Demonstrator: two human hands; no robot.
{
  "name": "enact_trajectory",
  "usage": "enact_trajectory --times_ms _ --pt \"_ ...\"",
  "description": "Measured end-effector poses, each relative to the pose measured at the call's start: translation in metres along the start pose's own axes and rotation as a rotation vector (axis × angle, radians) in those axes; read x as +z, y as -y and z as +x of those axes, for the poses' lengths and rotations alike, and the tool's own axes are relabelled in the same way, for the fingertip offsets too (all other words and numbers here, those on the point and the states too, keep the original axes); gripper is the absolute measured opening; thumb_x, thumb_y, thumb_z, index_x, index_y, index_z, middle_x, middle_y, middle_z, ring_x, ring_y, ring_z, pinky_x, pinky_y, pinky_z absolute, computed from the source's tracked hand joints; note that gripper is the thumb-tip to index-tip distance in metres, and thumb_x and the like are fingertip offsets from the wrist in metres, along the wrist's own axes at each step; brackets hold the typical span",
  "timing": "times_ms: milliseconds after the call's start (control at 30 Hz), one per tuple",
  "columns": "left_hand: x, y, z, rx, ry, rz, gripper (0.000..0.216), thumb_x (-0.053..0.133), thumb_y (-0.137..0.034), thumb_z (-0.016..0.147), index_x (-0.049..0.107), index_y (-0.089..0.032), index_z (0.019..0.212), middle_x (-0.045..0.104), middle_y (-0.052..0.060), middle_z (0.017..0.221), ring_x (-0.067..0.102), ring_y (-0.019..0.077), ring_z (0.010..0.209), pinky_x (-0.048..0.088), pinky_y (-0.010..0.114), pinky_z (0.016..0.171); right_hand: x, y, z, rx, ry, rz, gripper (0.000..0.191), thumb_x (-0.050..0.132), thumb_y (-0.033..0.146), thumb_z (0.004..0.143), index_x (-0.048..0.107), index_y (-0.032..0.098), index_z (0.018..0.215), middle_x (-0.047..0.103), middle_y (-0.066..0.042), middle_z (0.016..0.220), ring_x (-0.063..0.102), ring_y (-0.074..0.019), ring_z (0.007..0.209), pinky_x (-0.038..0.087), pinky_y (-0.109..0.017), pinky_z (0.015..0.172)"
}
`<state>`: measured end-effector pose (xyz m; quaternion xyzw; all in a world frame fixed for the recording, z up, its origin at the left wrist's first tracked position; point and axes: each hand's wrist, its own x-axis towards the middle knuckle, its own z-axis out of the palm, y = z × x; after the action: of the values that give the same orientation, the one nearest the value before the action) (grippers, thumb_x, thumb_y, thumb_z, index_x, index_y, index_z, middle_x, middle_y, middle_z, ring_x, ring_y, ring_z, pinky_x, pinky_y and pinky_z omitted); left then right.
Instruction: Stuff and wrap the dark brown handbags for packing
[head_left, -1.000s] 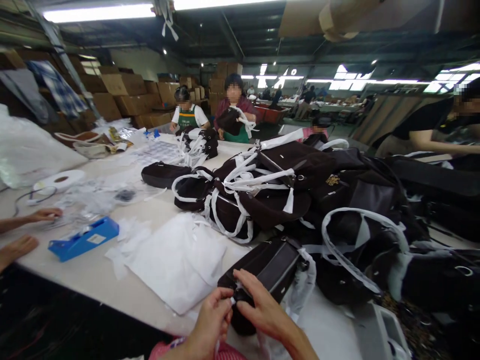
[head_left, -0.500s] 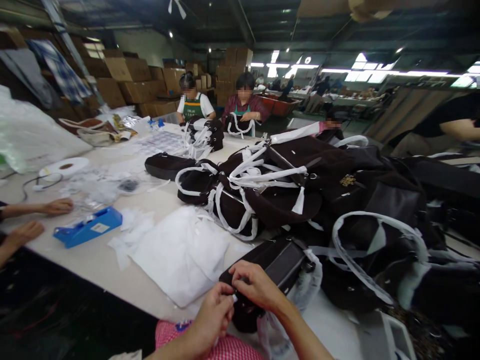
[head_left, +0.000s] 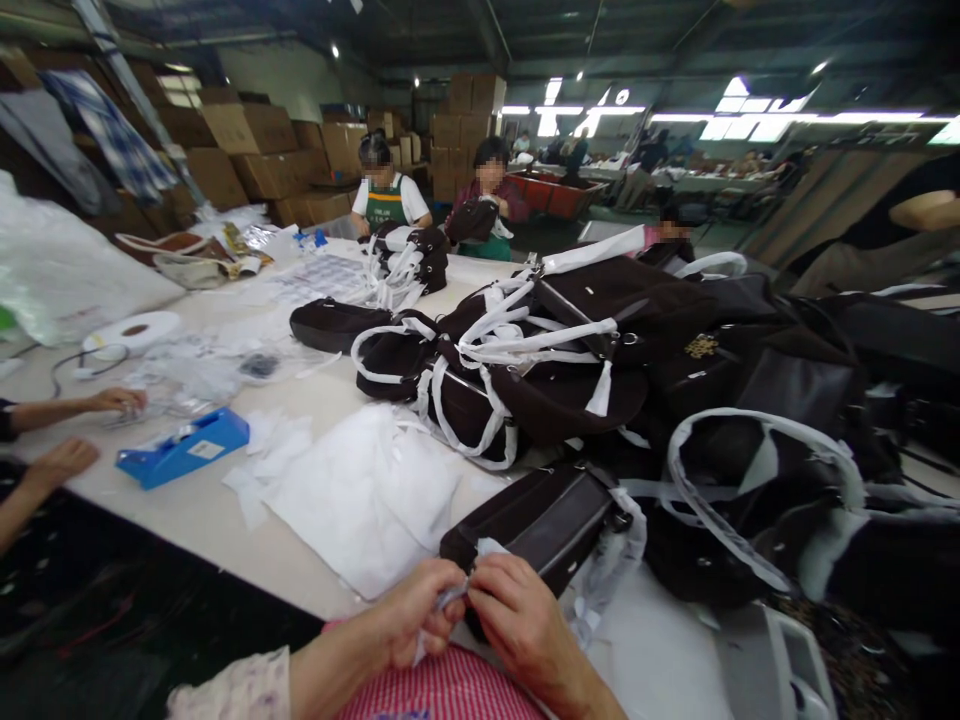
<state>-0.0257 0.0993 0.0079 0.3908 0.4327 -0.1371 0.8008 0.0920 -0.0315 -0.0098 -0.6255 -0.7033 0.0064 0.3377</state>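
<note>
Both hands meet at the near counter [head_left: 225,520] edge: the left hand [head_left: 409,615] and right hand [head_left: 517,625] have their grips pressed together, pinching a scrap of white wrapping paper [head_left: 457,592] against the near end of a dark brown handbag [head_left: 536,520]. The bag lies flat just ahead of the hands, its far end touching the heap of wrapped bags [head_left: 615,370]. To do this well, I'd judge: keep the pinch tight, pull the paper taut, and work close to the bag's edge so it doesn't tear.
</note>
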Motion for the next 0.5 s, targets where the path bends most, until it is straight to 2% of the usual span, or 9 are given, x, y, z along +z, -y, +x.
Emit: enact_trajectory --times_ms 67,133,233,300,400,500 --pt "-0.002 0.002 0.0 0.036 -0.007 0.034 0.037 0.067 -0.044 0.059 0.039 -0.022 0.068 0.038 -0.011 0.049 0.016 0.0016 0.037 0.005 0.02 0.04 0.004 0.002 -0.007 -0.002 0.028 -0.005 0.03 0.045 0.006 0.089 0.06 0.018 0.113 0.066 -0.009 0.105 0.056 -0.0234 0.108 0.051 -0.043 0.095" --pt "-0.003 0.004 -0.001 0.1 -0.017 0.095 0.041 0.07 -0.044 0.058 0.039 -0.023 0.072 0.038 -0.012 0.049 0.017 0.0022 0.037 0.005 0.02 0.04 0.005 0.001 -0.011 0.031 0.034 0.049 0.033 0.046 0.008 0.088 0.059 0.02 0.116 0.066 -0.009 0.107 0.057 -0.0238 0.108 0.049 -0.046 0.097" --pt "-0.002 0.006 -0.003 0.185 0.004 0.234 0.036 0.066 -0.046 0.063 0.04 -0.023 0.072 0.038 -0.011 0.049 0.02 0.0033 0.037 0.007 0.02 0.039 0.002 -0.002 -0.011 0.148 -0.03 0.195 0.016 0.05 0.012 0.091 0.061 0.022 0.096 0.065 -0.005 0.097 0.06 -0.0197 0.095 0.051 -0.038 0.086" --pt "-0.001 0.006 -0.002 0.255 0.015 0.336 0.029 0.06 -0.045 0.069 0.042 -0.022 0.071 0.038 -0.01 0.049 0.023 0.0044 0.038 0.012 0.02 0.039 0.001 -0.004 -0.007 0.195 -0.034 0.218 0.008 0.056 0.013 0.089 0.057 0.021 0.091 0.065 -0.005 0.1 0.059 -0.0197 0.097 0.049 -0.035 0.084" --pt "-0.004 0.007 0.004 0.369 -0.035 0.487 0.025 0.053 -0.044 0.075 0.044 -0.021 0.07 0.037 -0.009 0.049 0.028 0.0074 0.041 0.021 0.021 0.042 0.004 -0.003 0.002 0.187 0.097 0.073 0.018 0.064 0.012 0.082 0.054 0.02 0.095 0.065 -0.006 0.105 0.057 -0.0229 0.099 0.046 -0.039 0.085" --pt "-0.009 0.011 0.014 0.649 -0.152 0.672 0.021 0.051 -0.038 0.076 0.05 -0.019 0.067 0.051 -0.002 0.06 0.047 0.0133 0.058 0.038 0.024 0.057 0.014 0.0 0.014 0.207 0.167 -0.113 0.015 0.063 0.016 0.083 0.055 0.02 0.095 0.066 -0.004 0.094 0.056 -0.0226 0.09 0.044 -0.039 0.08"
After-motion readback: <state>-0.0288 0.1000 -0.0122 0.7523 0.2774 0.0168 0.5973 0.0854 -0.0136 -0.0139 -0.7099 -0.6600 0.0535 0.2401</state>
